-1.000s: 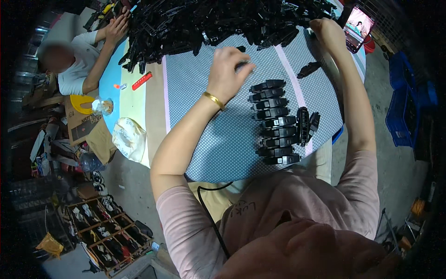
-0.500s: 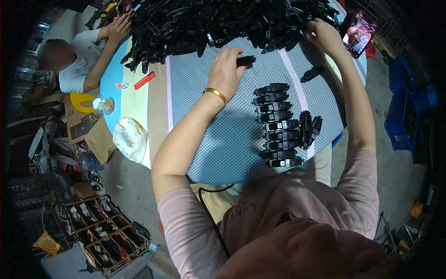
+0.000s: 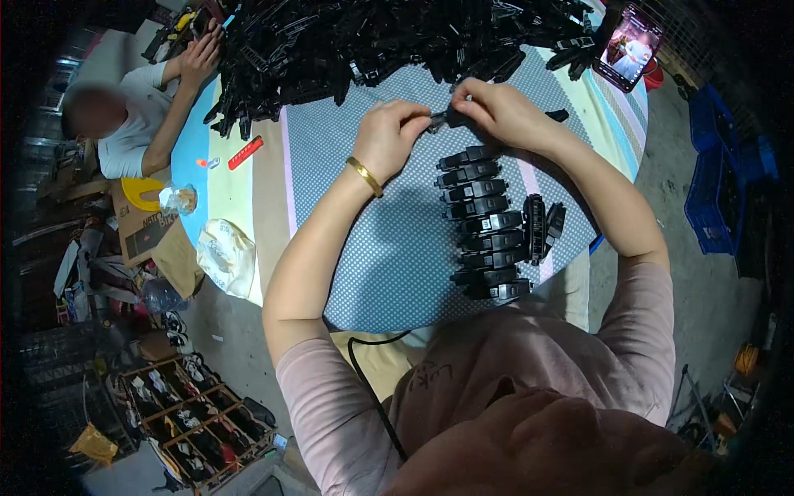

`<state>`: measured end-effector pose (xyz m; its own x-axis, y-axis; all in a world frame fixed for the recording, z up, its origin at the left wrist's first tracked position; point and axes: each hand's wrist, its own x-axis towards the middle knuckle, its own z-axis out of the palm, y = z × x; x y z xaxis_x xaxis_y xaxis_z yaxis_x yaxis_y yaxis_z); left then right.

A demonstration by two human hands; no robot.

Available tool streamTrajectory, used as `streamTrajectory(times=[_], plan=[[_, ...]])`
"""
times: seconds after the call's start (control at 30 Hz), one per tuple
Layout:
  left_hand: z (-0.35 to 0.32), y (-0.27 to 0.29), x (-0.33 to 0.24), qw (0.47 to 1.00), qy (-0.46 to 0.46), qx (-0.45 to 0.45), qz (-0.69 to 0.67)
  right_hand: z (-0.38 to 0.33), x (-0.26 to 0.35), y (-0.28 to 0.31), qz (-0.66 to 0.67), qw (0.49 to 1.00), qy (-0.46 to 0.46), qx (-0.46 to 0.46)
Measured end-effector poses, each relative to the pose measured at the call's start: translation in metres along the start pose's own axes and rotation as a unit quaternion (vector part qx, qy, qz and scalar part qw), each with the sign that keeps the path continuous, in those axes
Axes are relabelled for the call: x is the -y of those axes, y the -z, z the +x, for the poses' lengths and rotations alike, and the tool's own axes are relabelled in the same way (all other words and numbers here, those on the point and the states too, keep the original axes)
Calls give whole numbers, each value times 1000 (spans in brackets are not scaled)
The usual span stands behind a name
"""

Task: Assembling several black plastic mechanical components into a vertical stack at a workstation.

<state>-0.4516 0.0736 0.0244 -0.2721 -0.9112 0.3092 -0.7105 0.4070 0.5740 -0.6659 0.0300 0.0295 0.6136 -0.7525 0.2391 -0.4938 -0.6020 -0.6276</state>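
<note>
Over the near side of a big heap of black plastic parts (image 3: 322, 50), my two hands meet at a small black plastic piece (image 3: 441, 121). My left hand (image 3: 387, 139), with a gold bangle at the wrist, pinches its left end. Thumb and fingers of my right hand (image 3: 496, 112) close on the dark right end; whether that is a second piece I cannot tell. Nearer my body, several black plastic parts (image 3: 490, 223) lie stacked side by side in a column. Two more black parts (image 3: 536, 227) rest just right of it. Another one (image 3: 557, 116) lies partly behind my right forearm.
A lit phone (image 3: 630, 48) stands at the table's far right. On the left are a red lighter-like object (image 3: 246, 154), a crumpled clear bag (image 3: 179, 199) and a white cloth-like bundle (image 3: 226, 256). Another person (image 3: 136, 120) leans at the far left edge. Blue crates (image 3: 715, 182) stand on the floor.
My right hand has come from the heap's right side leftward and nearer, up to my left hand. The left hand stays nearly in place with its black piece. The view has shifted slightly.
</note>
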Motion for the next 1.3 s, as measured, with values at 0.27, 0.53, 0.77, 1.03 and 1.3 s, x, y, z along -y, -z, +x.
streamTrajectory(times=[0.27, 0.53, 0.77, 1.03, 1.3], plan=[[10, -2, 24, 992, 6, -117, 39, -6, -12, 10, -76, 994, 76, 20], [4, 6, 13, 993, 59, 97, -38, -5, 6, 11, 14, 992, 123, -16], [-4, 23, -13, 993, 78, 81, 23, -6, -6, 0, -138, 982, 126, -30], [-7, 11, -6, 996, 59, 64, 17, -5, 4, 2, -128, 982, 135, -23], [-1, 9, -9, 994, 57, 82, -39, -2, 4, -1, -129, 980, 151, -7]])
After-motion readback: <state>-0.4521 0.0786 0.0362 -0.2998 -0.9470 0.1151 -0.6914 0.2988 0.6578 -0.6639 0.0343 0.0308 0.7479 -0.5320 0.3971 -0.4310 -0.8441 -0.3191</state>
